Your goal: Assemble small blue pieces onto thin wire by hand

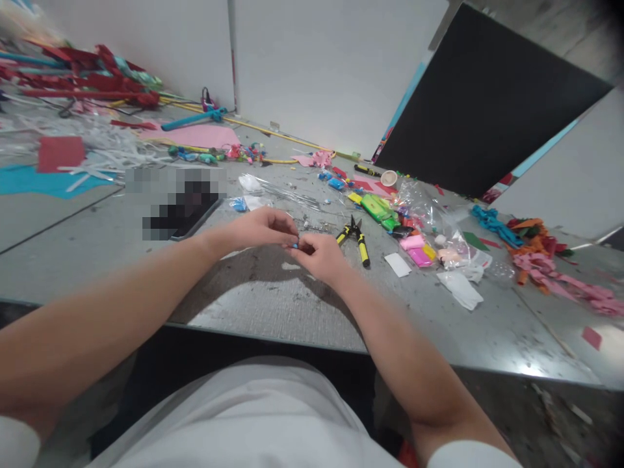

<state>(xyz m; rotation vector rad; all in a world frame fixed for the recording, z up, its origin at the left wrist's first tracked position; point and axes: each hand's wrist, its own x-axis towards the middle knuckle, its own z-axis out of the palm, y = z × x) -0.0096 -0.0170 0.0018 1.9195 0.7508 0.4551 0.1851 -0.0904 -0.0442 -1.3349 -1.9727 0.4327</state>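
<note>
Above the grey table, near its front edge, my left hand and my right hand meet at the fingertips. A tiny blue piece shows at the fingertips of my right hand, which is closed on it in a pinch. The fingers of my left hand curl in beside it; what they grip, if anything, is hidden. Just right of my hands lie black-and-yellow pliers, jaws pointing away from me. Thin clear strips or wires lie beyond my fingers, with a small blue packet to their left.
A dark tablet-like object, partly blurred out, lies left of my hands. To the right are green and pink clay-like packs, clear plastic bags and white paper. Red crepe paper piles at the far left. White panels stand behind.
</note>
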